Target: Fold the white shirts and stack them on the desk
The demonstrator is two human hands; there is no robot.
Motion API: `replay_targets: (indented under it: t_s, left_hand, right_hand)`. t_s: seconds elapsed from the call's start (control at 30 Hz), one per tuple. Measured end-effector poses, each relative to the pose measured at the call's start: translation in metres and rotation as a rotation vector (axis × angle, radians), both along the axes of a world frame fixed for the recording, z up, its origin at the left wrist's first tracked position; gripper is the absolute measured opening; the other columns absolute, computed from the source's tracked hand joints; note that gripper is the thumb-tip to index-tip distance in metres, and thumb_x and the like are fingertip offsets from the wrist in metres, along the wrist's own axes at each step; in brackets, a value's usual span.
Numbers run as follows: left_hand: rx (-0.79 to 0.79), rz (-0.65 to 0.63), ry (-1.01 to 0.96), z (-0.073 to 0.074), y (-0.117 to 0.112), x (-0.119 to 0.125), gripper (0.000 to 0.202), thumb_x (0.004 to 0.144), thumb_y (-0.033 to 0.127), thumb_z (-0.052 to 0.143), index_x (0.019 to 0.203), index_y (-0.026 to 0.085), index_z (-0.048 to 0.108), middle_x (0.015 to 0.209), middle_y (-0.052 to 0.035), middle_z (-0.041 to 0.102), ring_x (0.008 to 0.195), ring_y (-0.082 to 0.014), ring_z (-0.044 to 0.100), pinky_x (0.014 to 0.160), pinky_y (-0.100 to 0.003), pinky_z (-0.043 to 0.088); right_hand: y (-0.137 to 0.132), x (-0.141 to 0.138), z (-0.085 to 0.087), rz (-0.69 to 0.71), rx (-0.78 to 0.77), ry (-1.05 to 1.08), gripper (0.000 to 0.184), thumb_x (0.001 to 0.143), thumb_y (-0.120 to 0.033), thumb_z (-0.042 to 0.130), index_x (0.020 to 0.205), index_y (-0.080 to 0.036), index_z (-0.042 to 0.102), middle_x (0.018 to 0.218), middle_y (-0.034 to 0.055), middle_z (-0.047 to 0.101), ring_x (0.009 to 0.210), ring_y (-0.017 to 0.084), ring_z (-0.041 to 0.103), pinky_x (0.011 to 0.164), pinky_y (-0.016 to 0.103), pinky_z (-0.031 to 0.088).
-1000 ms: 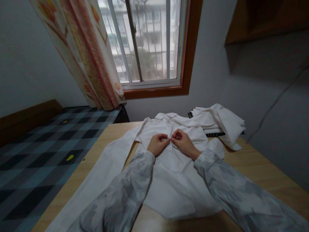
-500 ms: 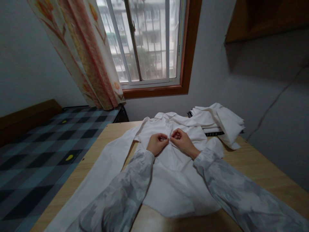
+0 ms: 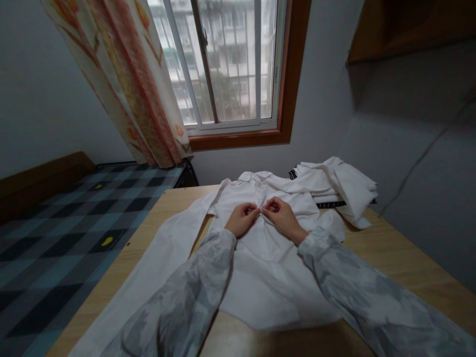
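A white collared shirt (image 3: 271,277) lies spread front up on a wooden table, its collar toward the window and one sleeve stretched to the near left. My left hand (image 3: 242,219) pinches the shirt's front placket from the left. Opposite it, my right hand (image 3: 281,216) pinches the same strip from the right, fingertips almost touching those of the left. Any button between the fingers is too small and covered to make out. Both forearms, in grey camouflage-patterned sleeves, reach over the lower part of the shirt.
A stack of folded white clothes (image 3: 334,183) with dark striped trim stands at the table's (image 3: 405,267) far right. On the left is a bed with a checked cover (image 3: 85,238). A curtain (image 3: 137,89) hangs beside the window (image 3: 234,64); a wooden cabinet (image 3: 412,34) juts out upper right.
Both hands stay at the placket with nearly the same pinch. The left hand has shifted very slightly, its fingers closing nearer to the right fingertips. The shirt lies as before.
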State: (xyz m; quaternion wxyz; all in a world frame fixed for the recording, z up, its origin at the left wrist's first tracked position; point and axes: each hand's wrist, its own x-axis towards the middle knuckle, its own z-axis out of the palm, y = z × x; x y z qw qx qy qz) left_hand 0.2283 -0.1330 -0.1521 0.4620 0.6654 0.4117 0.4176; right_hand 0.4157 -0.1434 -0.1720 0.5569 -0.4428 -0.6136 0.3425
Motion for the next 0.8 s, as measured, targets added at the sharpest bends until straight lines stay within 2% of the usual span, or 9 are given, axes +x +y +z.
replay_targets:
  t_s: [0.1, 0.17, 0.3, 0.37, 0.47, 0.53, 0.67, 0.8]
  left_hand:
    - [-0.073, -0.065, -0.092, -0.001, 0.003, 0.0, 0.044, 0.077, 0.057, 0.08, 0.081, 0.016, 0.066, 0.065, 0.0028, 0.059, 0.059, -0.0116, 0.051, 0.057, -0.024, 0.038]
    - [-0.051, -0.056, -0.104, -0.001, 0.006, -0.002, 0.043, 0.079, 0.058, 0.078, 0.079, 0.017, 0.066, 0.07, 0.0001, 0.063, 0.068, -0.0139, 0.057, 0.065, -0.026, 0.044]
    - [0.087, -0.014, -0.007, -0.003, 0.013, -0.009, 0.048, 0.091, 0.063, 0.062, 0.079, 0.017, 0.068, 0.078, -0.0033, 0.068, 0.079, -0.0182, 0.062, 0.079, -0.03, 0.049]
    - [0.154, 0.058, 0.074, -0.006, 0.016, -0.013, 0.048, 0.095, 0.063, 0.058, 0.079, 0.018, 0.068, 0.078, -0.003, 0.068, 0.079, -0.0187, 0.061, 0.079, -0.031, 0.048]
    - [0.215, 0.164, 0.192, -0.007, 0.02, -0.017, 0.045, 0.096, 0.058, 0.057, 0.08, 0.018, 0.069, 0.078, -0.0031, 0.069, 0.077, -0.0191, 0.061, 0.076, -0.031, 0.047]
    - [0.227, 0.18, 0.25, -0.007, 0.023, -0.02, 0.042, 0.096, 0.055, 0.059, 0.081, 0.018, 0.071, 0.08, -0.0037, 0.072, 0.078, -0.0198, 0.063, 0.075, -0.031, 0.046]
    - [0.242, 0.2, 0.312, -0.006, 0.036, -0.025, 0.04, 0.095, 0.054, 0.061, 0.081, 0.018, 0.074, 0.081, -0.0051, 0.075, 0.079, -0.0209, 0.066, 0.075, -0.031, 0.047]
    - [0.252, 0.237, 0.329, -0.007, 0.054, -0.027, 0.04, 0.094, 0.052, 0.06, 0.08, 0.017, 0.074, 0.079, -0.0058, 0.075, 0.078, -0.0207, 0.065, 0.073, -0.031, 0.046]
  right_hand:
    - [-0.003, 0.0, 0.006, 0.002, 0.007, -0.058, 0.018, 0.085, -0.036, 0.074, 0.088, -0.021, 0.065, 0.081, 0.0003, 0.071, 0.074, 0.017, 0.066, 0.071, 0.029, 0.051]
    - [-0.008, 0.002, 0.016, 0.05, 0.037, -0.148, 0.014, 0.091, -0.035, 0.068, 0.093, -0.021, 0.068, 0.087, 0.0019, 0.074, 0.081, 0.018, 0.069, 0.077, 0.03, 0.052]
    - [-0.02, 0.015, 0.04, 0.161, 0.127, -0.545, 0.016, 0.098, -0.032, 0.062, 0.103, -0.022, 0.074, 0.101, 0.0052, 0.078, 0.093, 0.021, 0.071, 0.087, 0.032, 0.051]
    - [-0.025, 0.026, 0.046, 0.147, 0.144, -0.72, 0.018, 0.097, -0.034, 0.066, 0.107, -0.023, 0.075, 0.104, 0.0058, 0.079, 0.095, 0.022, 0.071, 0.087, 0.033, 0.05]
    - [-0.032, 0.043, 0.046, 0.081, 0.164, -0.869, 0.024, 0.094, -0.038, 0.072, 0.112, -0.022, 0.075, 0.108, 0.007, 0.078, 0.101, 0.025, 0.071, 0.089, 0.034, 0.05]
    - [-0.038, 0.053, 0.043, 0.065, 0.206, -0.947, 0.023, 0.093, -0.036, 0.073, 0.111, -0.021, 0.075, 0.112, 0.0084, 0.076, 0.106, 0.026, 0.069, 0.093, 0.035, 0.05]
    - [-0.056, 0.067, 0.046, 0.033, 0.322, -1.084, 0.009, 0.096, -0.027, 0.071, 0.1, -0.02, 0.076, 0.121, 0.0105, 0.071, 0.111, 0.026, 0.063, 0.096, 0.037, 0.047]
    - [-0.07, 0.068, 0.057, -0.044, 0.369, -1.177, 0.016, 0.102, -0.024, 0.064, 0.093, -0.02, 0.076, 0.109, 0.0099, 0.07, 0.103, 0.025, 0.061, 0.092, 0.037, 0.044]
